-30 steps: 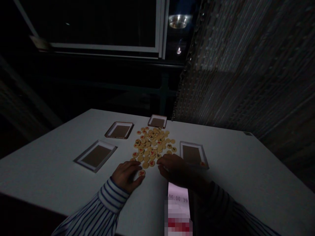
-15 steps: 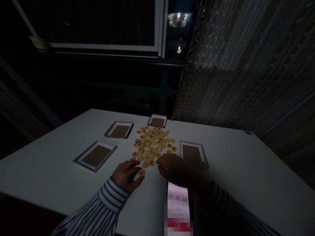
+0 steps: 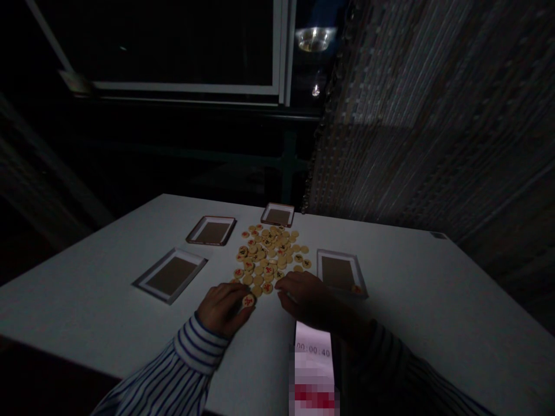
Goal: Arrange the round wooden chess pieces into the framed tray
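Note:
My left hand [image 3: 223, 309] has its thumb and fingers closed round a round wooden Chinese chess piece [image 3: 248, 301] with a red character facing up. Just beyond it lies a loose heap of Chinese chess pieces [image 3: 271, 248], some showing red or black characters, others blank. At the heap's near right edge is my right hand [image 3: 303, 294], thumb and fingers apart, with no piece visible between them. Right of that hand stands a shallow tray [image 3: 321, 266] with a red-marked piece [image 3: 356, 289] in its near corner, dimly lit.
Three more shallow trays stand on the white table [image 3: 99, 271]: a grey-rimmed one [image 3: 143, 281] at left, a brown-rimmed one [image 3: 203, 242] behind it, another [image 3: 277, 223] at the back. A phone [image 3: 314, 346] with a timer lies under my right forearm. A bead curtain [image 3: 390, 144] hangs behind.
The red-marked piece in my left hand has shifted slightly towards the heap and turned between the fingers. My right hand stays almost still. The view has tilted slightly.

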### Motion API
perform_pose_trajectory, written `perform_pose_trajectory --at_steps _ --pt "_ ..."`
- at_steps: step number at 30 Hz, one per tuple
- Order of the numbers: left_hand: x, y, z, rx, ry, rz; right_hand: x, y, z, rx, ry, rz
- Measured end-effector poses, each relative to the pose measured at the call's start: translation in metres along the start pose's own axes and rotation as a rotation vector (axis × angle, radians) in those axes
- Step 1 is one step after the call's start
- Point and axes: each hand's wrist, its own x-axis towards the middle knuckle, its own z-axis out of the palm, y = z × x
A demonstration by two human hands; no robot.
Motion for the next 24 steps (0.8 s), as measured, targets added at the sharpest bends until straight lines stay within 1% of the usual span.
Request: perform_pose_trajectory --at_steps 4,8,12,15,19,21,24 --pt "0.004 0.000 -0.001 -0.015 0.033 -0.050 0.000 0.001 0.000 -0.011 0.024 -0.011" --pt "0.011 -0.001 -0.004 -0.026 0.009 -0.026 0.000 0.003 -0.003 0.008 0.057 0.000" --pt "0.019 -0.001 -0.007 -0.028 0.030 -0.032 0.001 0.008 -0.007 0.023 0.103 0.036" --pt "0.026 0.001 -0.009 -0.045 0.030 -0.053 0.002 0.011 -0.015 0.034 0.102 0.089" --pt "0.040 0.006 -0.010 -0.048 0.032 -0.081 0.003 0.015 -0.033 0.036 0.070 0.127" --pt "0.049 0.011 -0.009 -0.061 0.049 -0.075 0.003 0.016 -0.041 0.030 0.066 0.147" --pt "0.065 0.020 -0.005 -0.118 0.031 -0.063 0.002 0.019 -0.049 0.018 0.071 0.181"
